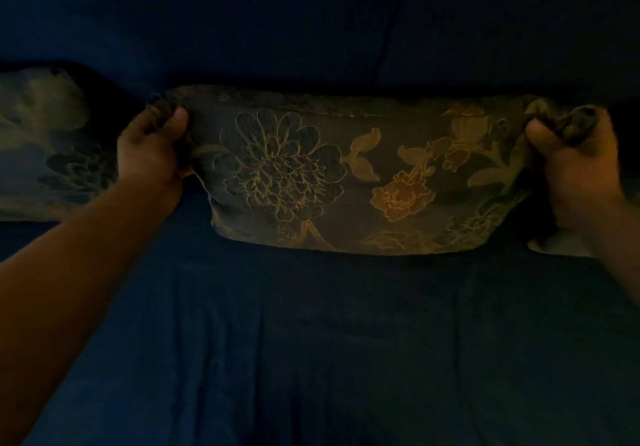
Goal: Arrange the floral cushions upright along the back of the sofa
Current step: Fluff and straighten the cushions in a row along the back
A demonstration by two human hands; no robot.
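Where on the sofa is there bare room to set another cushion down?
The seat in front of the held cushion is bare across its width. The backrest above is bare too. The back row is crowded: left hand, right hand, another cushion at left, a pale edge at right.

Open seat in front of you, cushions crowding the back

Your blue sofa seat (311, 341) lies bare below the held floral cushion (346, 175), so a hand can pass freely there; a second cushion (45, 144) blocks the left just beside your left hand (149, 155), a pale cushion corner (554, 246) pokes out under your right hand (575, 165), and the backrest (242, 23) closes off behind
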